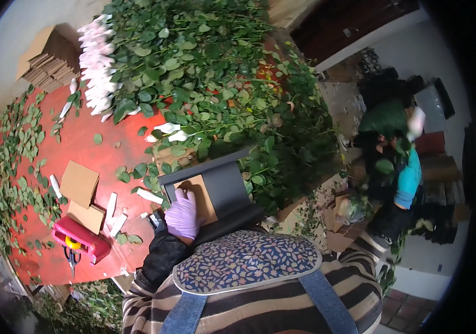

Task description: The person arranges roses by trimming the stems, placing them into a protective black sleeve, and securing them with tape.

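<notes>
My left hand (pixel 182 216), in a lilac glove with a black cuff, lies on a piece of brown cardboard (pixel 205 196), fingers stretched forward. The cardboard sits in a black tray-like holder (pixel 231 186) at the table's near edge. Out to the right, my right hand (pixel 409 175) wears a teal glove and is closed around a rose stem. The rose's head (pixel 416 122), in a pale pink-white sleeve, points up; its leafy stem (pixel 398 250) hangs down past my arm. The fingers of that hand are partly hidden.
Leafy rose stems (pixel 193 61) with white-sleeved heads (pixel 97 67) cover the red table's (pixel 82 145) far side. At left are stacked cardboard (pixel 54 61), cardboard pieces (pixel 80 183), a pink tape dispenser (pixel 82 239) and scissors (pixel 72 260). Another person (pixel 382 119) bends at the right.
</notes>
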A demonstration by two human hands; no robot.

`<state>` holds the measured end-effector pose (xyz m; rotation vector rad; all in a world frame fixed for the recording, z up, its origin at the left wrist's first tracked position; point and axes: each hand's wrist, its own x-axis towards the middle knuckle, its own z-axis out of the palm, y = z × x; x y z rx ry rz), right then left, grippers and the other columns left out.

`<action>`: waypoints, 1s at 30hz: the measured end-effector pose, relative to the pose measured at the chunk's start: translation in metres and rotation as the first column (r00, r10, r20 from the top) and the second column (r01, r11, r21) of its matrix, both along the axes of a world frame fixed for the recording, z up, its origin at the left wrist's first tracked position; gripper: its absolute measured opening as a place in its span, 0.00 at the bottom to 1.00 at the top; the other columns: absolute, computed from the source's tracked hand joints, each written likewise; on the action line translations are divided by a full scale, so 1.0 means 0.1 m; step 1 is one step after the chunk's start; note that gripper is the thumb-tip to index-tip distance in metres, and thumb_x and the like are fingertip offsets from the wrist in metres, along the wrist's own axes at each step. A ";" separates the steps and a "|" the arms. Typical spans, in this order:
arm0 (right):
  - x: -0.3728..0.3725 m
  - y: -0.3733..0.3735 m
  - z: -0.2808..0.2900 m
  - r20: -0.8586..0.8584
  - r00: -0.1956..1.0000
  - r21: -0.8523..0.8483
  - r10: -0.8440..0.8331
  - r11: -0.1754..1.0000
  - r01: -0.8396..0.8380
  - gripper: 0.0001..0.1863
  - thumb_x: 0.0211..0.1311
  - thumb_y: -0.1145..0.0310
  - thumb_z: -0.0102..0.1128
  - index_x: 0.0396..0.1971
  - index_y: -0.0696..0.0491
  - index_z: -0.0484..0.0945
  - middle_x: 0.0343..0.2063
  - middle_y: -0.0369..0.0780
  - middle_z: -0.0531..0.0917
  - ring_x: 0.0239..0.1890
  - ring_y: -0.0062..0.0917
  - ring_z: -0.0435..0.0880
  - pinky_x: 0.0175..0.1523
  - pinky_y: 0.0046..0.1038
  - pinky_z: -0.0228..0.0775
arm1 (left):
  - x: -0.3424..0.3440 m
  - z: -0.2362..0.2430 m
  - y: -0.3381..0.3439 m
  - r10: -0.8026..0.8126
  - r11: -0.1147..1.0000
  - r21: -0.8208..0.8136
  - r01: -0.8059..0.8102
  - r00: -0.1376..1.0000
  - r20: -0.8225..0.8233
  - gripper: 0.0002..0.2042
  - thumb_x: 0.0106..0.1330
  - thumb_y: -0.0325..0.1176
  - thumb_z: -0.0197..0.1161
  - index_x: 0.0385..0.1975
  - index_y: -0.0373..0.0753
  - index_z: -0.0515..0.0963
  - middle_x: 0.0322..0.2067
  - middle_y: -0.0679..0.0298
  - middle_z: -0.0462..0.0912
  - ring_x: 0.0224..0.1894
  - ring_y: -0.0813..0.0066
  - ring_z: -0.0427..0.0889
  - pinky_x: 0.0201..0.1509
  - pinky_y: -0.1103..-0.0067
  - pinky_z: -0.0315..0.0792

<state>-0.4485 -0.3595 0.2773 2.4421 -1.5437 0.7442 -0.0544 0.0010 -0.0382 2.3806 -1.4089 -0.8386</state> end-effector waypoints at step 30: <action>5.99 0.06 -2.40 -0.591 0.405 0.181 0.698 0.604 -0.776 0.11 0.51 0.74 0.59 0.35 0.45 0.79 0.46 0.40 0.78 0.49 0.38 0.79 0.44 0.41 0.74 | -0.05 0.09 0.04 0.078 0.997 -0.024 -0.078 0.997 -0.015 0.29 0.49 0.42 0.72 0.50 0.38 0.69 0.44 0.52 0.70 0.32 0.55 0.80 0.28 0.66 0.76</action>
